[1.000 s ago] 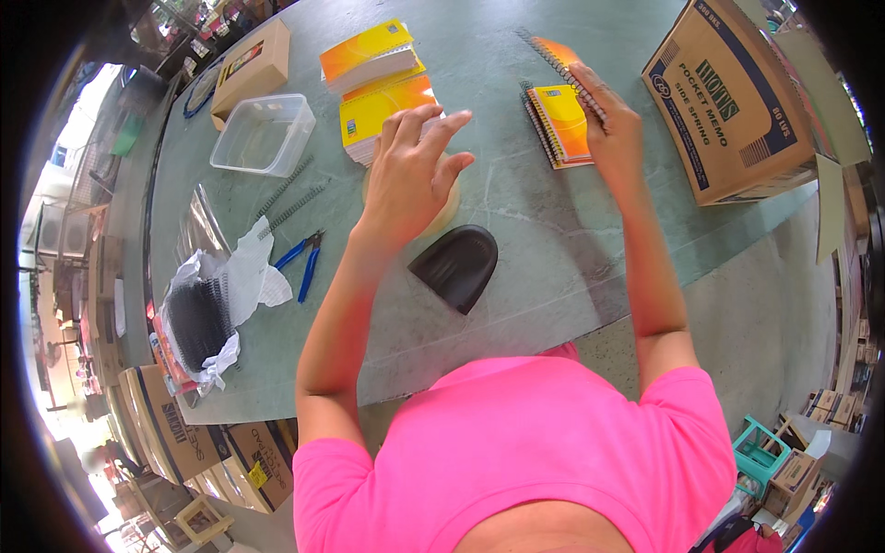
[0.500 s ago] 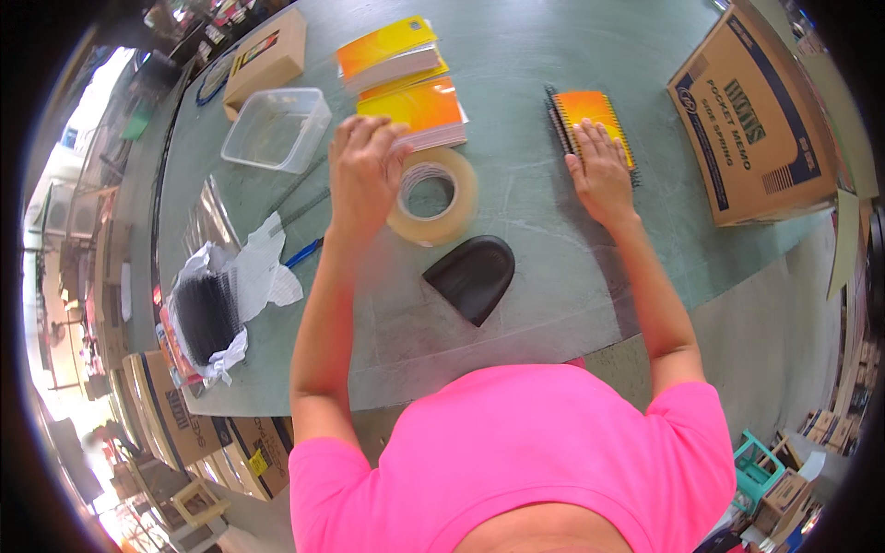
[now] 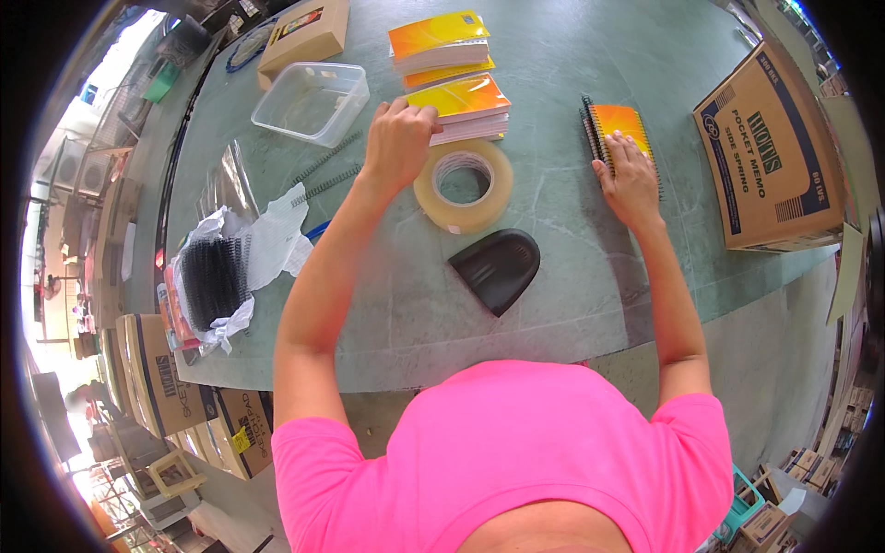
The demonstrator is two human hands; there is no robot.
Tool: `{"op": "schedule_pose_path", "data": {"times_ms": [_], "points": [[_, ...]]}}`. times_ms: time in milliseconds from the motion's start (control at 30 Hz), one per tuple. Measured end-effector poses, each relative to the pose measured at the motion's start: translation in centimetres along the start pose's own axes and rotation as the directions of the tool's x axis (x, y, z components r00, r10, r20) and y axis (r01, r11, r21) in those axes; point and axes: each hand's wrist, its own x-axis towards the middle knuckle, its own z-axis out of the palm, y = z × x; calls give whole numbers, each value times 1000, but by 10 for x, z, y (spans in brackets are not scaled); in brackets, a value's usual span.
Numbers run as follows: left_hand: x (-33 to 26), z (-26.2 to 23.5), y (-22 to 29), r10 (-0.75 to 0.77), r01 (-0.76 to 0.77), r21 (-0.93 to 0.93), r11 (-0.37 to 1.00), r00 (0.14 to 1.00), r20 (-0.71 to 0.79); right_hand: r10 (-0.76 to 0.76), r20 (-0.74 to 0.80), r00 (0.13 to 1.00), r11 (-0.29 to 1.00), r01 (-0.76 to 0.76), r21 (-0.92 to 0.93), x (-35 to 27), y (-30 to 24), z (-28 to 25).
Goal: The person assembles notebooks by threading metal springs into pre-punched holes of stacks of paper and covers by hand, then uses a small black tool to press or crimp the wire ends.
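Observation:
My left hand is closed, its fingers curled at the left edge of the nearer stack of orange and yellow booklets. The fingertips are hidden, so what they pinch does not show. Another stack of the same booklets lies just beyond. On the right, my right hand lies flat with fingers stretched over an orange spiral notebook, which has black coils along its sides. A big roll of clear tape lies close to my left hand. A dark, rounded plastic piece sits nearer to me.
Left on the table are a clear plastic tub, loose black coils and a bundle of black coils in white paper. A cardboard box lies at the far left. A large carton stands at the right.
My left hand has lowered, its fingers curling down at the booklet stack's edge. My right hand stays on the notebook. The whole view has shifted slightly.

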Motion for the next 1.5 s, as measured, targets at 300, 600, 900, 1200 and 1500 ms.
{"op": "schedule_pose_path", "data": {"times_ms": [300, 600, 900, 1200, 1500], "points": [[18, -15, -20, -239, 373, -347, 861, 897, 372, -323, -215, 922, 858, 381, 345, 48, -75, -28], [15, -16, -18, -236, 322, -343, 883, 934, 269, -620, 220, 753, 770, 530, 356, 131, -153, -15], [10, -17, -28, -162, 255, -324, 911, 944, 286, -669, 341, 661, 743, 581, 331, 147, -162, -27], [13, -17, -30, -106, 212, -348, 913, 948, 301, -683, 360, 635, 730, 600, 326, 151, -164, -32], [12, -20, -21, -131, 226, -326, 918, 948, 289, -685, 330, 650, 723, 547, 422, 155, -155, -28]]}}
